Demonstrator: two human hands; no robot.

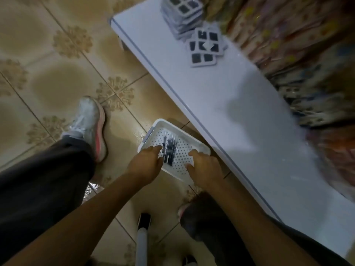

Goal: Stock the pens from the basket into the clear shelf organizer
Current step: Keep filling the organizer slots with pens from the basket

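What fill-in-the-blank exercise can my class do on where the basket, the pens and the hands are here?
1. The white basket stands on the tiled ____.
2. The dark pens lie ____ the left hand and the right hand.
3. The packs with dark squares lie on the white ____.
Missing words: floor; between; table.

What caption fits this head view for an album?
Left hand and right hand reach into a white basket of dark pens on the tiled floor.
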